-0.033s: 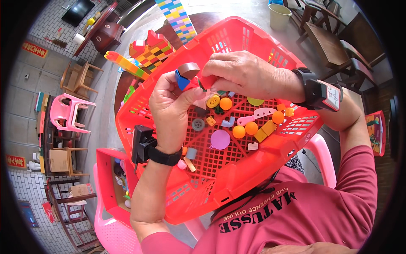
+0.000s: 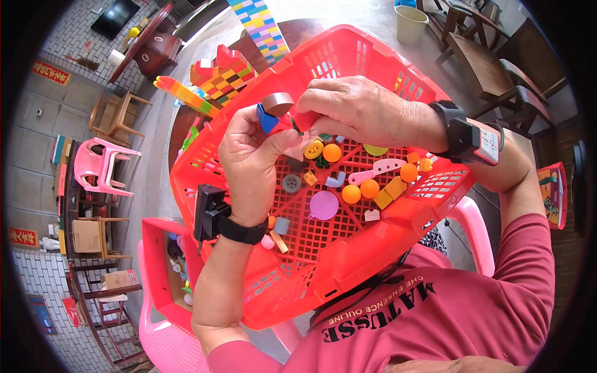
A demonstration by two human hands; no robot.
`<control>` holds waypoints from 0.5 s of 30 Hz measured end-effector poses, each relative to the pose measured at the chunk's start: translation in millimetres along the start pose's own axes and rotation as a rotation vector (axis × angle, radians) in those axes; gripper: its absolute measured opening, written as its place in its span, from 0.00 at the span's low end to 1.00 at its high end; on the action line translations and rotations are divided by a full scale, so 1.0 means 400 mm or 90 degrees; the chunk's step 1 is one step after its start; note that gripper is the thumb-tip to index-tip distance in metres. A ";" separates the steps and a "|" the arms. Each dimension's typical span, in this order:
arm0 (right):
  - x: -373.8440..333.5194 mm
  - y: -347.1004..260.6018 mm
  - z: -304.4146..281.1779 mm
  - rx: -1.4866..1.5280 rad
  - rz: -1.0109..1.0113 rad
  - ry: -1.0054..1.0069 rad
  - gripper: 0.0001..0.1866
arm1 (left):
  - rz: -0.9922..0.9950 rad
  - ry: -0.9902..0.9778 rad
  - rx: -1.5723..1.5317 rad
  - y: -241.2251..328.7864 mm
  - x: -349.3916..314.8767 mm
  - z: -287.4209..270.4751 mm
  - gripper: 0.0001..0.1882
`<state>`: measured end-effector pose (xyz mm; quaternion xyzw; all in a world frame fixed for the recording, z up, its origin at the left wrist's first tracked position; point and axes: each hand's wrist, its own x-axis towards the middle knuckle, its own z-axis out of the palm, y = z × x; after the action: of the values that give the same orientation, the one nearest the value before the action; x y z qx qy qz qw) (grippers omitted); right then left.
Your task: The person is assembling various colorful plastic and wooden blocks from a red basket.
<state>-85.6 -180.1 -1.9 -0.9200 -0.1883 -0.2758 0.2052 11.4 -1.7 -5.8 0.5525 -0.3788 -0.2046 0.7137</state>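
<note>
Above a red plastic basket (image 2: pixel 348 273), my left hand (image 2: pixel 252 165) is closed on a small toy piece with blue (image 2: pixel 267 119) and red parts. A brown rounded piece (image 2: pixel 278 102) rises beside the blue part. My right hand (image 2: pixel 360 109) meets it from the other side, its fingertips pinched on a red piece (image 2: pixel 305 119). Whether the red parts are joined is hidden by the fingers. Below, the basket holds several orange balls (image 2: pixel 351 194), a pink toy knife (image 2: pixel 376 170), a purple disc (image 2: pixel 324 205), a grey wheel (image 2: pixel 291 183) and a yellow round piece (image 2: pixel 313 148).
Beyond the basket's far left rim stand brick-built shapes (image 2: pixel 227 78) and a tall multicoloured brick panel (image 2: pixel 260 31). A red box (image 2: pixel 168 267) of toys rests on a pink chair (image 2: pixel 161 339) at the left. A bucket (image 2: pixel 411 25) stands at the far right.
</note>
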 end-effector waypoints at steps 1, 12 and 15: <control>0.000 -0.005 0.000 0.000 0.000 0.001 0.15 | 0.001 0.000 0.001 0.002 -0.001 0.001 0.17; 0.004 -0.025 -0.003 0.242 0.064 0.038 0.09 | 0.071 0.001 0.080 0.023 -0.013 0.015 0.16; 0.006 -0.028 -0.011 0.304 0.122 0.008 0.10 | 0.075 -0.007 0.038 0.022 -0.009 0.017 0.17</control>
<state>-90.7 -172.2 5.7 -0.8573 -0.1589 -0.2089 0.4429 2.6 -0.7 2.1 0.5488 -0.4208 -0.1537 0.7058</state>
